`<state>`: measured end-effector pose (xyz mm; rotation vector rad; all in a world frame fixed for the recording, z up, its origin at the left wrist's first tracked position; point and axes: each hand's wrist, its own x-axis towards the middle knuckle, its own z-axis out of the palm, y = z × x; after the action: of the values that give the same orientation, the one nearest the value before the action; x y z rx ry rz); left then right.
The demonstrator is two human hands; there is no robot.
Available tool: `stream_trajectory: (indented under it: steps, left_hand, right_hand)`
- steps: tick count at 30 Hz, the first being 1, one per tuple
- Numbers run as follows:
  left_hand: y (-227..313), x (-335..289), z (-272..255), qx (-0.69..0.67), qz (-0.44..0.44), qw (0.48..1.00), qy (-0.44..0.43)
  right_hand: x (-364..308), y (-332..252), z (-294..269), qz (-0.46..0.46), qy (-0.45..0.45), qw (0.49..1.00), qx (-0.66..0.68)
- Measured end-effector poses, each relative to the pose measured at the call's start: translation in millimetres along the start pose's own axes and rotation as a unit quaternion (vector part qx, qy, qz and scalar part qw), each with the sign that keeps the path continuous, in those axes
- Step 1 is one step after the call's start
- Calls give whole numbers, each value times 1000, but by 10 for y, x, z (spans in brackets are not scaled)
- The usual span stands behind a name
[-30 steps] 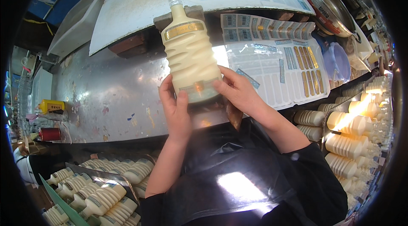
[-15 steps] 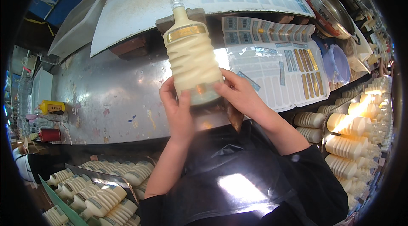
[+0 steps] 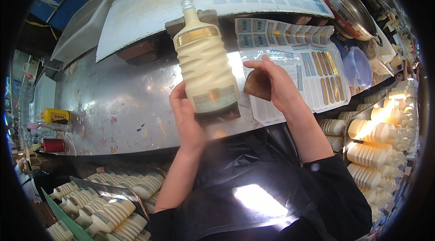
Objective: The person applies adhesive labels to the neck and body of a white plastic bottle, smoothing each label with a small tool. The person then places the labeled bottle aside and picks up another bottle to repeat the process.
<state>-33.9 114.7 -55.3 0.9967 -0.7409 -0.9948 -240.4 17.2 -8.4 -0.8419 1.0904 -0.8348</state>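
A cream-coloured bottle point(image 3: 206, 66) with a wavy body and clear threaded neck lies tilted on the bench, its neck pointing away from me. A gold label point(image 3: 197, 36) is on its shoulder and a pale blue-green label point(image 3: 216, 99) near its base. Behind the shoulder stands a rough grey block point(image 3: 208, 16). My left hand point(image 3: 186, 121) grips the bottle's lower left side, thumb in front. To the right of the bottle, apart from it, my right hand point(image 3: 276, 82) holds a flat brown scraper-like piece point(image 3: 258, 85) between thumb and fingers.
Label sheets point(image 3: 276, 109) lie right of the bottle, with more on the raised white board point(image 3: 149, 9). A large metal pan point(image 3: 349, 9) and a purple basin point(image 3: 358, 68) stand at right. Crates of similar bottles point(image 3: 113, 214) flank me. A yellow container point(image 3: 55, 115) is at left.
My right hand has left the bottle's lower right side and moved right and up, with the brown piece now showing in it. The left hand stays on the bottle, which has barely moved.
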Motion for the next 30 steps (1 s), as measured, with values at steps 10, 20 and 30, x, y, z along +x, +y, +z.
stream_trajectory:
  steps: [10, 20, 30]
  left_hand:
    - [2, 11, 20, 47, 2, 999, 6]
    - [23, 15, 99, 89, -3, 995, 40]
    - [11, 16, 92, 93, -4, 995, 40]
  right_hand:
    - [-130, 227, 239, -72, -32, 969, -233]
    - [-112, 239, 358, -83, -47, 958, -272]
    - [-111, 234, 346, -72, -44, 956, -279]
